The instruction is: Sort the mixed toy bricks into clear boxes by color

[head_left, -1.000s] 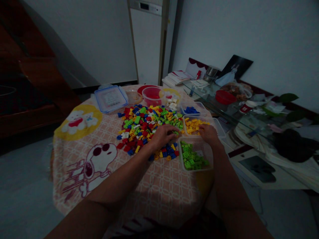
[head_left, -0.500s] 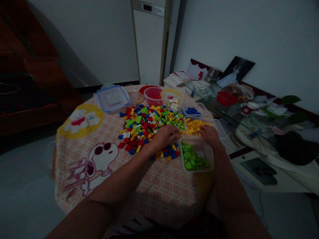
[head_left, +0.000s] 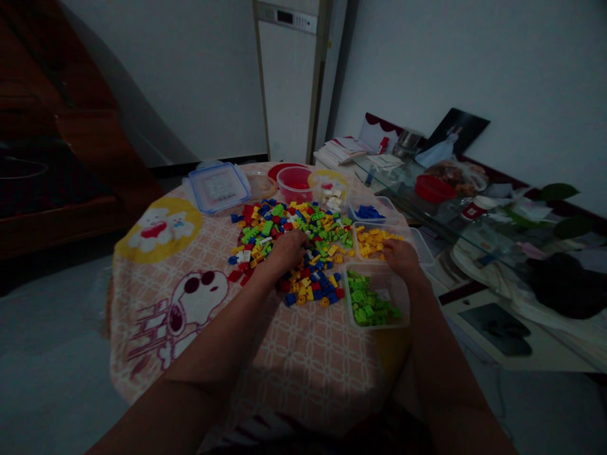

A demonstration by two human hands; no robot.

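Observation:
A heap of small red, blue, yellow, green and white bricks (head_left: 303,243) lies in the middle of a round table with a cartoon cloth (head_left: 190,297). My left hand (head_left: 286,249) rests on the heap's left middle, fingers curled down into the bricks; what they hold is hidden. My right hand (head_left: 401,257) sits at the far edge of a clear tub of green bricks (head_left: 374,300), just in front of a tub of yellow bricks (head_left: 377,240), fingers bent over the rim.
Behind the heap stand a tub of blue bricks (head_left: 367,210), a red bowl (head_left: 294,180), a tub of white bricks (head_left: 329,193) and a flat lidded box (head_left: 219,186). To the right, a cluttered glass table (head_left: 465,215). A white appliance (head_left: 289,82) stands against the wall.
My left hand has slid left from the heap's right edge near the green tub to its left middle. My right hand has stayed by the green and yellow tubs.

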